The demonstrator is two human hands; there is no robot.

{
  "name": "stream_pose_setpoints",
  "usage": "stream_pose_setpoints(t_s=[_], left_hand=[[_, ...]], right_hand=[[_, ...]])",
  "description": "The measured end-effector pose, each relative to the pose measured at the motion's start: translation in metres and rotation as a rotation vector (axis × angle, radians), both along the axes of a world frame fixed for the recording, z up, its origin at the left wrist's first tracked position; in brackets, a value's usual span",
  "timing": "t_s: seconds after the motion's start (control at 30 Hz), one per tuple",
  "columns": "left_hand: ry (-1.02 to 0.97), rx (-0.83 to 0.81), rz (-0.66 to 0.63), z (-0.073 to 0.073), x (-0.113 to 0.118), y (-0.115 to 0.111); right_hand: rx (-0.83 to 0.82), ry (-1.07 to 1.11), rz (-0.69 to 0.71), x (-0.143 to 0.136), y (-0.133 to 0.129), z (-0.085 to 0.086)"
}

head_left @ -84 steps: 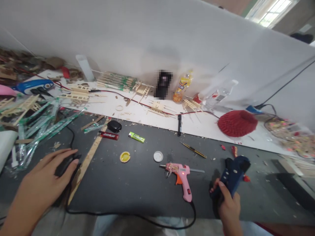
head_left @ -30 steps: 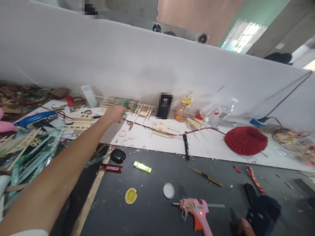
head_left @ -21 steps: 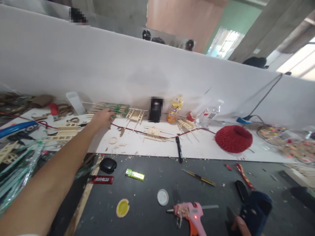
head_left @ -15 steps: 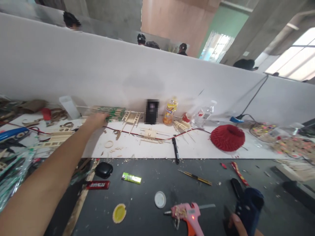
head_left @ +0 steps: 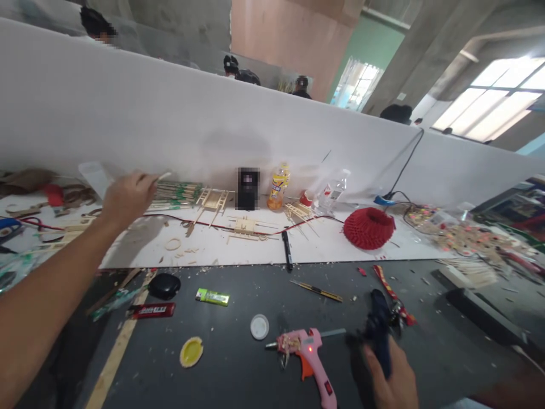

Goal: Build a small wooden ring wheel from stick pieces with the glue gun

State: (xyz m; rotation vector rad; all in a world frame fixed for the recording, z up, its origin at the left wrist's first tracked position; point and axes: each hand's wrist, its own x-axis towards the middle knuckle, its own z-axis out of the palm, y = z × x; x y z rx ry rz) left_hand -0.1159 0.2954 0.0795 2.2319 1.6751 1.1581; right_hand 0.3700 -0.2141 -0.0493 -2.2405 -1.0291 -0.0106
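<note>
My left hand (head_left: 130, 196) is raised over the bundles of thin sticks (head_left: 179, 193) by the white partition, its fingers pinching a short pale stick (head_left: 164, 176). At the lower right my right hand (head_left: 394, 372) is wrapped round a dark blue tool (head_left: 378, 335), blurred and hard to identify. Left of that tool lies a pink glue gun (head_left: 310, 346) with a red light on. Small wooden stick frames (head_left: 213, 200) stand to the right of the bundles, with another frame (head_left: 245, 225) lying nearer the middle.
A drink bottle (head_left: 278, 186), red netting (head_left: 368, 228) and black marker (head_left: 287, 250) are on the white surface. A knife (head_left: 316, 290), green lighter (head_left: 212, 296), white lid (head_left: 259, 327) and yellow dish (head_left: 191, 352) lie on the dark table (head_left: 230, 380). People are beyond the partition.
My left hand has lifted off the stick bundles and now holds a short pale stick. My right hand has come further into view with the blue tool. The view has shifted rightward.
</note>
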Motion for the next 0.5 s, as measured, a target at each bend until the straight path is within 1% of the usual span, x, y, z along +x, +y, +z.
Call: stream_pose_setpoints(t_s=[0.07,0.13,0.2,0.23,0.3,0.37,0.43,0.5], left_hand=[[-0.096,0.091,0.070,0.014,0.004,-0.016],[-0.235,0.173,0.131,0.029,0.011,-0.035],[-0.399,0.209,0.139,0.042,0.020,-0.059],[-0.479,0.200,0.115,0.047,0.025,-0.073],[-0.611,0.108,0.012,0.053,0.035,-0.104],[-0.714,-0.032,-0.101,0.053,0.043,-0.139],[-0.810,-0.190,-0.186,0.048,0.050,-0.175],[-0.887,-0.367,-0.244,0.037,0.056,-0.210]], right_hand=[[-0.059,-0.065,0.055,0.005,0.020,0.001],[-0.115,-0.131,0.090,0.012,0.043,0.000],[-0.151,-0.176,0.126,0.019,0.064,-0.003],[-0.162,-0.189,0.142,0.023,0.072,-0.004],[-0.173,-0.202,0.170,0.029,0.084,-0.009],[-0.170,-0.201,0.193,0.033,0.089,-0.013],[-0.150,-0.191,0.216,0.035,0.090,-0.015],[-0.108,-0.176,0.231,0.035,0.090,-0.012]])
